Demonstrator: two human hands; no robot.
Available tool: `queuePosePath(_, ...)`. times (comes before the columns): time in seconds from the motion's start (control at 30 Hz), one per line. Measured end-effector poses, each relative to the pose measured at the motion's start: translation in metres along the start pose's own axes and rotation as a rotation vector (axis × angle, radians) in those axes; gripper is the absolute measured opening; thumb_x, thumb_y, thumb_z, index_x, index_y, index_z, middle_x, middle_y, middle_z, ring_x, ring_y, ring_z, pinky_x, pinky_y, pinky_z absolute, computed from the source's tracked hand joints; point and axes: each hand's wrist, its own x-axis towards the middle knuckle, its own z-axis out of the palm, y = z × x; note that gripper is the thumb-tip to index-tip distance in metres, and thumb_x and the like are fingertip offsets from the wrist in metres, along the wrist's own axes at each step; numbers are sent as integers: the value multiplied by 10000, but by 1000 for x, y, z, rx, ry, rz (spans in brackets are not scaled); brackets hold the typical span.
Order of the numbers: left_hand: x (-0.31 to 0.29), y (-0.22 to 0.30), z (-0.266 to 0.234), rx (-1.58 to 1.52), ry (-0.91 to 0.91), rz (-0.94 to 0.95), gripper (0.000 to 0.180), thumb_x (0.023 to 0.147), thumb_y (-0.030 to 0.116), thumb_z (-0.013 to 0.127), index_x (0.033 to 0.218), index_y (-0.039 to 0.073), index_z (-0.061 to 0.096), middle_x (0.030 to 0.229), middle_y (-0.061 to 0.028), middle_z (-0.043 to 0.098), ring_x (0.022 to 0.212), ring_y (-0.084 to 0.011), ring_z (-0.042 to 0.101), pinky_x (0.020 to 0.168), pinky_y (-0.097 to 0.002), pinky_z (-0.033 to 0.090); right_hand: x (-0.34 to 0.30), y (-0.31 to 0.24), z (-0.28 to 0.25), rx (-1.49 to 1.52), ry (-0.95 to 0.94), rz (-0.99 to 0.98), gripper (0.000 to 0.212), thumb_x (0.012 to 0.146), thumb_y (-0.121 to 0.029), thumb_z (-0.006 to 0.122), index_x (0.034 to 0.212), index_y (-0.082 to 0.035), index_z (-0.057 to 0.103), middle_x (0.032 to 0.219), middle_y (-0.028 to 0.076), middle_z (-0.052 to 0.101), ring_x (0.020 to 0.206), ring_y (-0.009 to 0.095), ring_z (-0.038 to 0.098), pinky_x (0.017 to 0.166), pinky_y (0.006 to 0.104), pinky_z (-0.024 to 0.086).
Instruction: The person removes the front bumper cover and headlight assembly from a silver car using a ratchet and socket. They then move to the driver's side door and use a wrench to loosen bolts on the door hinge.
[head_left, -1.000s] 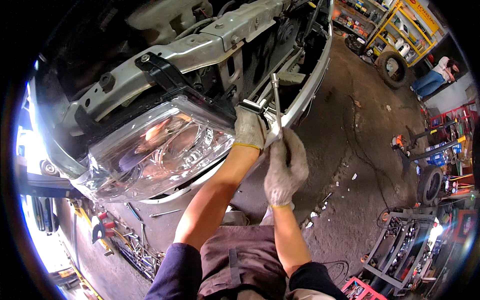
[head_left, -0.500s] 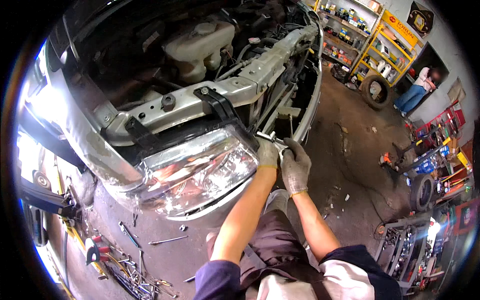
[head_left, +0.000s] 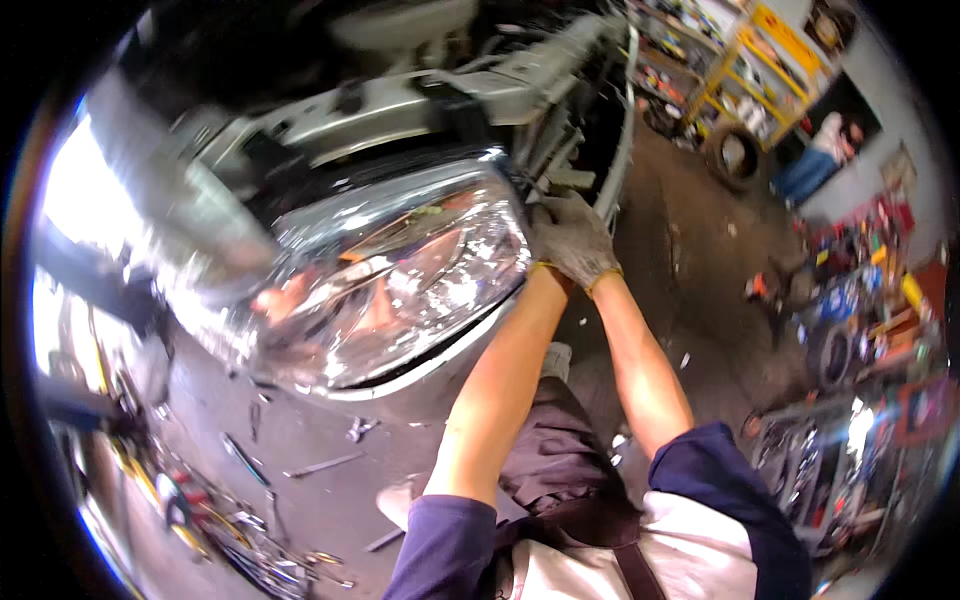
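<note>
The view is smeared by motion. My right hand (head_left: 582, 238), in a grey work glove with a yellowish cuff, is curled closed at the inner end of the headlight. What it grips is hidden. My left hand (head_left: 541, 250), also gloved, lies against it and partly behind it, its fingers covered. Both are close to the gap at the car's front. Left of them sits the large clear headlight (head_left: 400, 270), with a silver metal crossbar (head_left: 390, 118) above it. A dark bracket (head_left: 458, 112) runs from the crossbar down toward the headlight.
Several hand tools (head_left: 265, 560) lie on the floor at lower left, near a loose steel rod (head_left: 325, 465). A tyre (head_left: 733, 155) stands by yellow shelving (head_left: 750, 75). Another person (head_left: 820, 160) is at the far right doorway. A cluttered metal rack (head_left: 815, 470) stands at lower right.
My hands have come together higher in the picture, the right now overlapping the left. A shiny metal hand tool that showed between them is hidden. The view has shifted and blurred.
</note>
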Motion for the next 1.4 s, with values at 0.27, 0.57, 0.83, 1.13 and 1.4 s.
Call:
queuePosePath(0.27, -18, 12, 32, -181, -73, 52, 724, 1009, 629, 356, 1251, 6, 634, 1091, -197, 668, 947, -300, 658, 857, -448, 546, 11, 85, -16, 205, -104, -84, 325, 946, -191, 637, 1178, 36, 659, 1097, 112, 701, 949, 183, 618, 868, 332, 499)
queuePosePath(0.57, -30, 16, 27, -229, -216, 54, 700, 1016, 612, 358, 1256, 13, 630, 1086, -189, 668, 942, -296, 657, 860, -449, 548, 42, 108, -16, 108, -171, -268, 296, 930, -92, 616, 1192, 38, 579, 1073, 134, 688, 956, 237, 630, 852, 348, 493)
queuePosePath(0.83, -31, 20, 14, -226, -232, 64, 679, 1022, 597, 360, 1260, 20, 627, 1081, -182, 668, 938, -293, 657, 864, -451, 549, 25, 75, -17, -139, -140, -326, 246, 941, -68, 577, 1156, 46, 614, 1105, 166, 701, 992, 263, 646, 880, 363, 483)
queuePosePath(1.13, -32, 32, 12, -256, -249, 79, 655, 1029, 579, 362, 1264, 27, 623, 1075, -174, 668, 933, -289, 656, 867, -453, 551, 33, 89, -18, -88, -121, -305, 248, 969, -96, 566, 1154, 53, 636, 1182, 149, 696, 1037, 221, 635, 884, 350, 484)
queuePosePath(1.4, -34, 52, 4, -324, -277, 104, 633, 1035, 564, 363, 1268, 33, 620, 1070, -167, 668, 929, -285, 655, 871, -454, 552, 42, 94, -27, -413, -125, -544, 255, 929, -124, 633, 1141, 7, 684, 1094, 150, 725, 980, 304, 670, 849, 383, 508)
